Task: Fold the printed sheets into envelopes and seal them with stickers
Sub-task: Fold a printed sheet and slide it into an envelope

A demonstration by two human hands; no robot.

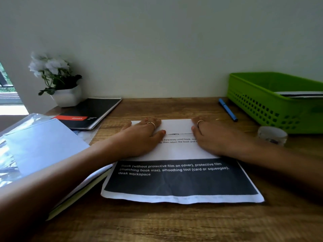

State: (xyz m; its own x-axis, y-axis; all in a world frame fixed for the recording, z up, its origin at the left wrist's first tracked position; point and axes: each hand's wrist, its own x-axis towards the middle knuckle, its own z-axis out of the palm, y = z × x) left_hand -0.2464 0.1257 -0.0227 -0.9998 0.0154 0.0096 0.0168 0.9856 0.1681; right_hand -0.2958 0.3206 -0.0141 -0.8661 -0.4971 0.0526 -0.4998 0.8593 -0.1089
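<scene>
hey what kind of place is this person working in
Probably a home or office desk: a wooden desk against a plain wall, with a green paper tray, a blue pen and a potted plant.

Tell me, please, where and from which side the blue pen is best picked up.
Pinch the blue pen around mid-barrel, coming from above. It lies flat on the desk, with the green basket close on its right, so its left side is freer. The right hand is nearest.
</scene>
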